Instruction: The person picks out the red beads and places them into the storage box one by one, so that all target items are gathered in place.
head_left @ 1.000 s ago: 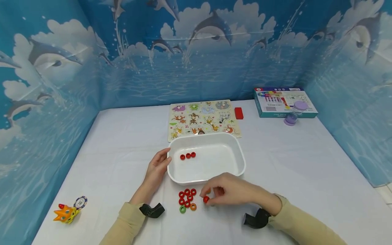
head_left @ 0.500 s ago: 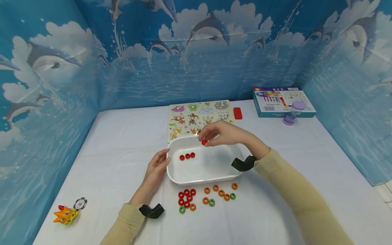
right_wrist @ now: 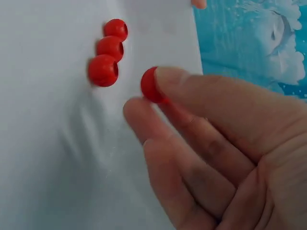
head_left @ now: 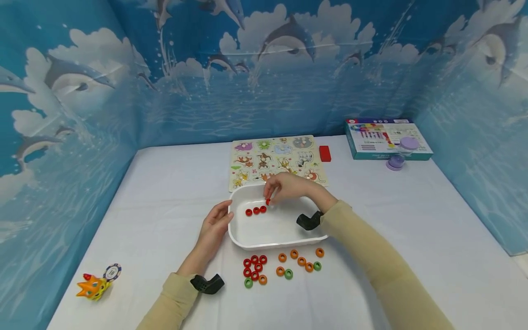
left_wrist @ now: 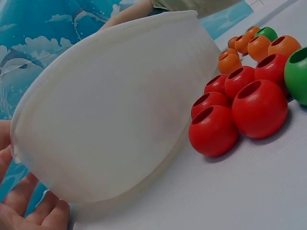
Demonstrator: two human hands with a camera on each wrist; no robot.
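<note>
A white plastic tray [head_left: 272, 233] holds a short row of red beads [head_left: 256, 211] near its left end. My right hand [head_left: 288, 187] is over the tray's far side. Thumb and fingers pinch one more red bead [right_wrist: 150, 85], just to the right of that row. Close up, the right wrist view shows the row of beads [right_wrist: 110, 49] apart from the held one. At the left end of the tray my left hand [head_left: 212, 229] touches the rim with relaxed fingers. The left wrist view shows its fingers [left_wrist: 21, 196] against the tray's outer wall [left_wrist: 110, 115].
In front of the tray lie a red bead cluster [head_left: 254, 260] and several orange beads [head_left: 302, 261], with a few green beads [head_left: 288, 274]. Behind it are an animal puzzle board [head_left: 264, 160], a red block [head_left: 325, 153], a box [head_left: 383, 137] and an hourglass [head_left: 396, 161]. A toy [head_left: 94, 288] lies left.
My right hand has carried a red bead from the table in front up over the tray, then lowered it beside the row. The left hand has stayed at the rim.
</note>
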